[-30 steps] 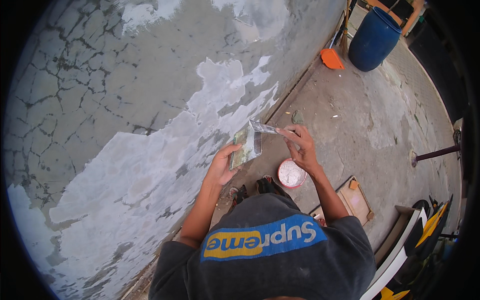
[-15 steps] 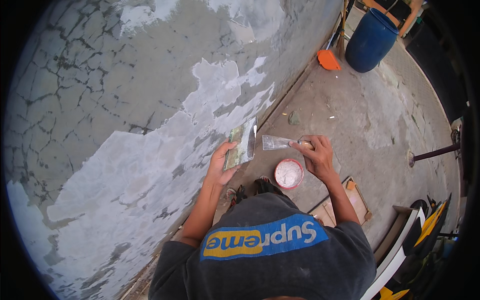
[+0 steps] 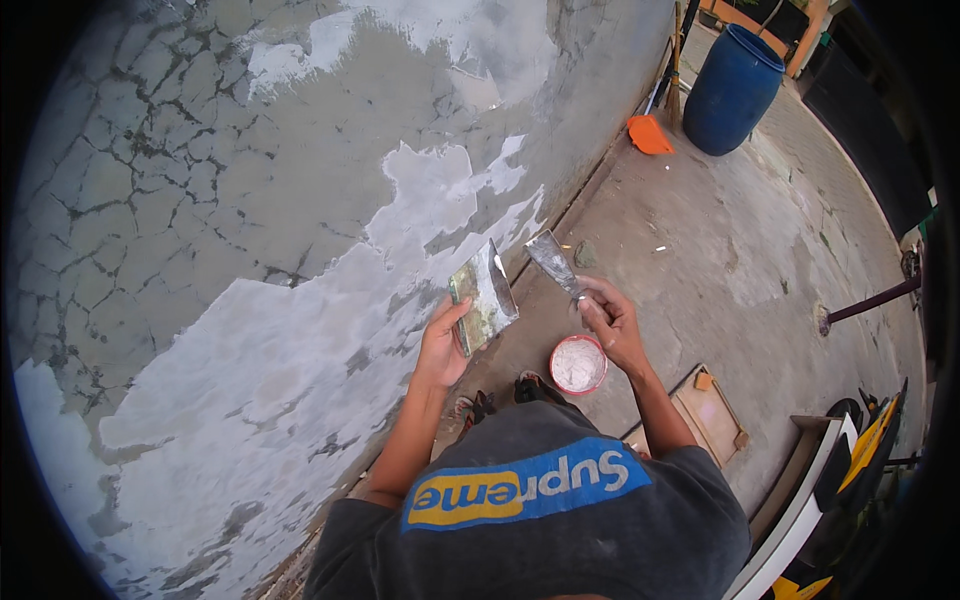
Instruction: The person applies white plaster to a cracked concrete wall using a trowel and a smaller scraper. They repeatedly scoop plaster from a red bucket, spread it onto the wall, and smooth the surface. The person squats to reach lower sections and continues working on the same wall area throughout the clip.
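Note:
My left hand [image 3: 442,345] grips a wide putty blade [image 3: 488,292] by its worn greenish back, with white filler smeared across its metal face. Pinched in the fingers of my right hand [image 3: 615,325] is a narrower putty knife [image 3: 550,262], its blade pointing up and left toward the wide blade. A gap separates the two tools. Below them on the ground, a red-rimmed tub [image 3: 553,372] holds white putty [image 3: 578,362]. Along my left side stands a grey cracked wall [image 3: 190,190], partly covered with pale filler patches [image 3: 290,340].
A blue barrel [image 3: 733,90] stands at the far right, beside an orange dustpan [image 3: 650,135] and a broom [image 3: 674,100]. A stone [image 3: 585,254] lies near the wall base. On the right are a framed wooden board [image 3: 708,415], a dark pole [image 3: 875,303] and a white-edged bench [image 3: 800,510].
My right hand has moved slightly left and down, and its putty knife has turned from nearly level to slanting upward. The wide blade in my left hand has tilted.

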`<state>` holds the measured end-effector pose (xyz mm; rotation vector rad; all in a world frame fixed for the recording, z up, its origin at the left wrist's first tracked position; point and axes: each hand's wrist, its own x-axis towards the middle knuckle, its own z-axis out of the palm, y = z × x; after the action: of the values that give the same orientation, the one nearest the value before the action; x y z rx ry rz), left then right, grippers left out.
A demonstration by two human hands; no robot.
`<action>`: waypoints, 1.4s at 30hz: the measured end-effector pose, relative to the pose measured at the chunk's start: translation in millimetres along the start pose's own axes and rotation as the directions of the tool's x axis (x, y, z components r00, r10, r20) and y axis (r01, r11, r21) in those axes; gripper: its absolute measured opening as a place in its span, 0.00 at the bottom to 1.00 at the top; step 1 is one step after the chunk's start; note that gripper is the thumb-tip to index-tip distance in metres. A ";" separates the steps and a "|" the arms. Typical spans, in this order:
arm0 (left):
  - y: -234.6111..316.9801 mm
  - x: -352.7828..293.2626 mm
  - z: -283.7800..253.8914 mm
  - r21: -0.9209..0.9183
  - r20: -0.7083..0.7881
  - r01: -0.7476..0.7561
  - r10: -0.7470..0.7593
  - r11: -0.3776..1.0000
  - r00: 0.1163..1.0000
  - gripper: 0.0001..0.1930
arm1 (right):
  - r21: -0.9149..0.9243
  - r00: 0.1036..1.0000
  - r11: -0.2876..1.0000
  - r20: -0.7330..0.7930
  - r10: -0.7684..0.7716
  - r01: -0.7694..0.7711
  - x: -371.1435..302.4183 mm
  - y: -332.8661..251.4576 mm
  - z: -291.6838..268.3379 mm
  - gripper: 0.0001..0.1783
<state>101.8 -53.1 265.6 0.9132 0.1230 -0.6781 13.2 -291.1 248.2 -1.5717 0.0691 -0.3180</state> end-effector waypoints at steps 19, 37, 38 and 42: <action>1.1 -1.3 -7.7 -0.278 0.023 0.118 -0.116 0.953 0.993 0.09 | -0.366 0.899 0.822 0.154 -0.410 0.437 4.7 -16.5 14.8 0.24; -57.9 0.7 6.9 -0.061 0.018 -0.013 0.014 0.998 1.000 0.23 | 0.080 0.999 0.996 -0.048 -0.024 0.028 -11.3 65.5 79.8 0.29; -62.9 4.5 0.7 -0.054 0.012 -0.034 0.035 0.998 0.999 0.24 | -0.052 0.998 0.999 -0.058 0.003 -0.006 -16.7 84.2 86.9 0.28; -70.3 6.1 -16.0 -0.044 -0.068 -0.072 0.069 0.996 0.995 0.26 | 0.017 0.998 1.000 0.055 -0.026 0.025 -29.3 97.9 94.3 0.22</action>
<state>67.9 -73.5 204.9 0.8915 0.1641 -0.5776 23.2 -195.8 147.5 -1.5657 0.0036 -0.2939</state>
